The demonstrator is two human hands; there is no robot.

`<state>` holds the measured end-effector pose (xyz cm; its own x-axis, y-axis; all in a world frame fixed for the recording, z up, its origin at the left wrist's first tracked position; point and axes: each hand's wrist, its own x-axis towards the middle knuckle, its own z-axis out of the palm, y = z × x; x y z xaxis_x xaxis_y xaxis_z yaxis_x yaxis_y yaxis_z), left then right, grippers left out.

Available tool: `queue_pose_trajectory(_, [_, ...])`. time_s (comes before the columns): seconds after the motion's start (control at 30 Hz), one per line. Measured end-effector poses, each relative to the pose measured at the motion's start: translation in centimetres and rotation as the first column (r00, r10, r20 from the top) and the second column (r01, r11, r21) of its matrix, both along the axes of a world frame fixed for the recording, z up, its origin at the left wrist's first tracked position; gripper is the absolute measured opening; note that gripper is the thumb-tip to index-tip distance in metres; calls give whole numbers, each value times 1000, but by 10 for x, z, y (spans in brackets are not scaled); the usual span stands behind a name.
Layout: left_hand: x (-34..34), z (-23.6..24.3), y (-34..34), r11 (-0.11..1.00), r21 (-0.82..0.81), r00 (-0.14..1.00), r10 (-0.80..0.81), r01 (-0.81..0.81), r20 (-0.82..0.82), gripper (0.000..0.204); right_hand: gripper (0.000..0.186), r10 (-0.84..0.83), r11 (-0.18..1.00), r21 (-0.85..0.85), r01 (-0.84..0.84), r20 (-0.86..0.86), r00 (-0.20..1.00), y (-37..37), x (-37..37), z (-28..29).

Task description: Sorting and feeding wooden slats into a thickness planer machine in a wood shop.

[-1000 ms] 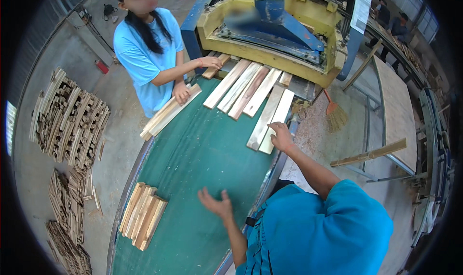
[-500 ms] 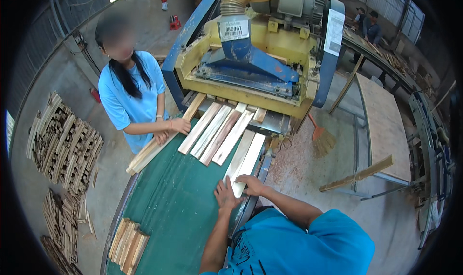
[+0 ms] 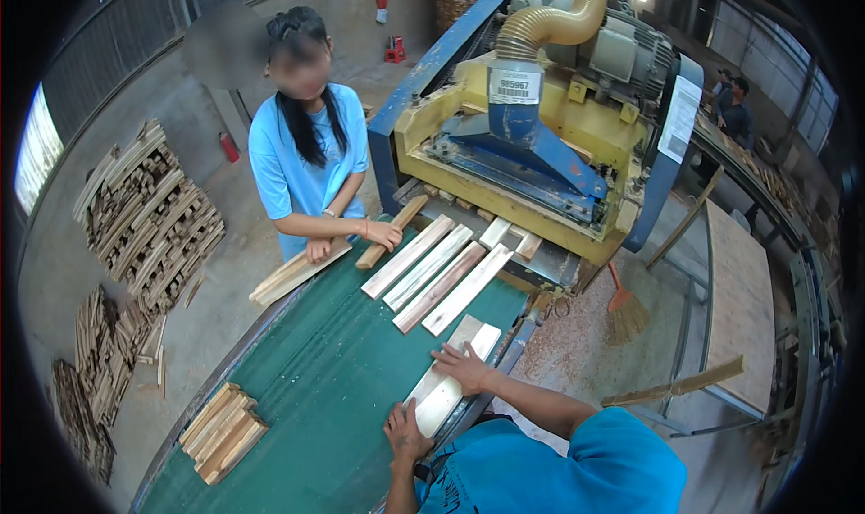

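Observation:
My left hand (image 3: 405, 433) grips the near end of two pale planks (image 3: 441, 404) along the right edge of the green belt (image 3: 324, 361). My right hand (image 3: 461, 372) lies on top of them farther up, fingers spread. Beyond my hands, four loose planks (image 3: 405, 257) lie side by side in front of the yellow and blue machine (image 3: 541, 190), with short pieces at its opening. A bundle of sticks (image 3: 221, 428) rests on the belt at lower left. A co-worker in light blue (image 3: 306, 181) stands across, hands on a brown plank (image 3: 369, 257) and on paler boards (image 3: 284, 280).
Wood piles (image 3: 149, 217) and a red extinguisher (image 3: 229, 147) are at the left. A broom (image 3: 626, 314), a leaning board (image 3: 739, 307) and a metal frame with a timber batten (image 3: 676, 383) stand at the right. Other people (image 3: 734, 118) are at a bench in the right background.
The two pale planks have moved back toward me, away from the machine, with both my hands on them. The co-worker's brown plank has come out farther. The view has shifted upward.

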<state>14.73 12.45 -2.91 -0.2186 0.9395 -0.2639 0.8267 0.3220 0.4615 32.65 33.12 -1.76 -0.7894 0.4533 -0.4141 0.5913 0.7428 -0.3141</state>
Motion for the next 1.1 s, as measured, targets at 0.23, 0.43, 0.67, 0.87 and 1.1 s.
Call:
queue_pose_trajectory(0.23, [-30, -12, -49, 960, 207, 975, 161, -191, 153, 91, 81, 101, 991, -84, -108, -79, 992, -8, -44, 20])
queue_pose_trajectory(0.43, [-33, 3, -39, 925, 186, 919, 272, -331, 285, 67, 60, -178, 969, -220, 114, -300, 937, 61, -74, -24])
queue_pose_trajectory(0.67, [-20, 0, -51, 955, 166, 966, 228, -247, 124, 66, 77, -281, 958, 3, 288, -209, 937, 119, -64, -41])
queue_pose_trajectory(0.87, [-1, 1, -68, 827, 279, 872, 477, -488, 111, 57, 67, 30, 996, 85, -14, -189, 982, 99, -69, -30])
queue_pose_trajectory(1.1, [-7, 1, -67, 806, 328, 871, 458, -492, 178, 58, 44, 233, 972, 47, -228, -226, 946, 84, -74, -27])
